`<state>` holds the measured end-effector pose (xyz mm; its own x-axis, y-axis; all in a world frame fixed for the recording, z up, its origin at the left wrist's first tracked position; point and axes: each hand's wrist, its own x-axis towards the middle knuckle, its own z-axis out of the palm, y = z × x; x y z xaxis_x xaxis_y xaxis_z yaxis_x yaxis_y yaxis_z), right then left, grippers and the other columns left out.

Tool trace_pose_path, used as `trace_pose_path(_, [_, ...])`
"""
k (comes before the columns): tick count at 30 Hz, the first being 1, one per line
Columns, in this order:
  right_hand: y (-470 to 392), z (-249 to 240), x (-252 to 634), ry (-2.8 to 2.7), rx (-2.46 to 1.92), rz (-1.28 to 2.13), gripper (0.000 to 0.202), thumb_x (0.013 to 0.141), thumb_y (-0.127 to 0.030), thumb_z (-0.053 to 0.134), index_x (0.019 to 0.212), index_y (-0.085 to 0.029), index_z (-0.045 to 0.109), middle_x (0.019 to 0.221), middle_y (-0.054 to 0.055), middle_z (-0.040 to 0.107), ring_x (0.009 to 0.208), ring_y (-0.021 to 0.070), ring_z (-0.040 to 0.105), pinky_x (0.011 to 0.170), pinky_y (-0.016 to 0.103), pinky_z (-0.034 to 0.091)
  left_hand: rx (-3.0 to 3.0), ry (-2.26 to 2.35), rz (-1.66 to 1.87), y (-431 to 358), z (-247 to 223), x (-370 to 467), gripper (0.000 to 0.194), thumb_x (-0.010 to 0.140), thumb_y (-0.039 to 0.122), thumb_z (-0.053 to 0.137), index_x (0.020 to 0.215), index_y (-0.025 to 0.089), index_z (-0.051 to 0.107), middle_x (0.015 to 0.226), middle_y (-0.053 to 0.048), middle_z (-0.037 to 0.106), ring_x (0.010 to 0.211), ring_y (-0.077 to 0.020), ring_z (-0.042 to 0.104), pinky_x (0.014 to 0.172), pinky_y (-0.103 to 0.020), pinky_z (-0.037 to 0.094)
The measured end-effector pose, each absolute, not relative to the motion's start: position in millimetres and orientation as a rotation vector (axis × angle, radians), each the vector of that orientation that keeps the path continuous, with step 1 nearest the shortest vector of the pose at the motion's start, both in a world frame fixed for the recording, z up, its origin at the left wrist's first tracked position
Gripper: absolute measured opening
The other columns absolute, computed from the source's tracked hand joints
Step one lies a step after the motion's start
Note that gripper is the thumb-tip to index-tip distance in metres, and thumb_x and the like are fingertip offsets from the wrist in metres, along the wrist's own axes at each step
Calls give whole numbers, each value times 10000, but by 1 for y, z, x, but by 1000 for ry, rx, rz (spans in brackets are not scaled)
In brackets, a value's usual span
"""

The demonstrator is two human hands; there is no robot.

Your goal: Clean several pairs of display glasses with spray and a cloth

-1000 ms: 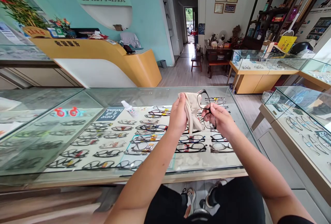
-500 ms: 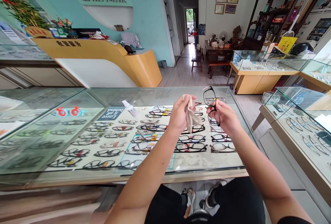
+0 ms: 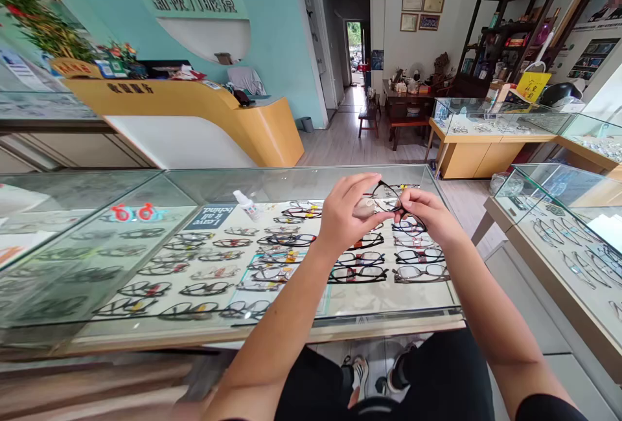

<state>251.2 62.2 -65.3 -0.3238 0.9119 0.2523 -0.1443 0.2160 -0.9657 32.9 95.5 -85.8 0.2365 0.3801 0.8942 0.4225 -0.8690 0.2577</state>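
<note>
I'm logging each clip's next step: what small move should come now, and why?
Probably close the left hand a little, bringing the cloth against the lens nearest it. The cloth appears bunched in that palm, right beside the glasses, which the right hand grips, and the left thumb and fingers look spread apart.

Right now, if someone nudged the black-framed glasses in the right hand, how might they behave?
The black-framed glasses are probably light: the right hand pinches them in its fingers. Thin-rimmed, they look stiff but may bend or snap under a hard push. Their clear, smooth-looking lenses are likely slippery.
</note>
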Motion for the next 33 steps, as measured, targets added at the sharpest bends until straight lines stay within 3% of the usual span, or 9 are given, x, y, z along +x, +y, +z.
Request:
trace_pose_path(6, [56,-11,261,-1866,-836,1070,379,973,-562,711,814,-219,678,804,8,732,760,162,587,766,321,455,-2280,-584,-1663,92,-46,23,590,882,587,869,1333,248,698,1185,-96,803,1030,-248,763,835,-359,624])
trace_pose_path(10, [42,35,260,-1876,-792,558,342,1053,-559,600,1004,-245,725,993,22,748,932,185,671,886,358,524,-2054,-576,-1816,94,-5,21,624,837,629,894,1305,262,705,1167,-82,774,993,-255,729,836,-392,591])
trace_pose_path(13, [28,54,255,-1792,-777,74,285,991,-492,714,1158,-263,685,1201,57,760,1132,233,701,1032,432,548,-1891,-666,-1942,92,17,21,638,806,669,900,1265,266,717,1133,-79,747,983,-270,692,857,-424,562])
trace_pose_path(16, [17,57,248,-1747,-875,-243,422,900,-442,838,1235,-257,660,1254,86,765,1170,276,711,1038,474,568,-1744,-759,-2028,85,28,22,556,800,655,909,1158,263,741,1013,-51,731,906,-254,673,826,-422,540])
trace_pose_path(21, [16,46,237,-1694,-964,-326,378,945,-435,810,1255,-271,670,1175,74,798,1072,287,747,955,479,595,-1731,-845,-2051,74,28,20,458,790,602,933,1063,279,759,930,-32,749,824,-239,677,769,-421,518])
trace_pose_path(33, [30,39,239,-1623,-978,-297,304,950,-418,823,1193,-287,695,1062,42,801,931,254,746,871,443,605,-2012,-1107,-1972,78,30,4,445,776,663,918,1009,307,786,928,-19,784,865,-246,750,764,-426,570])
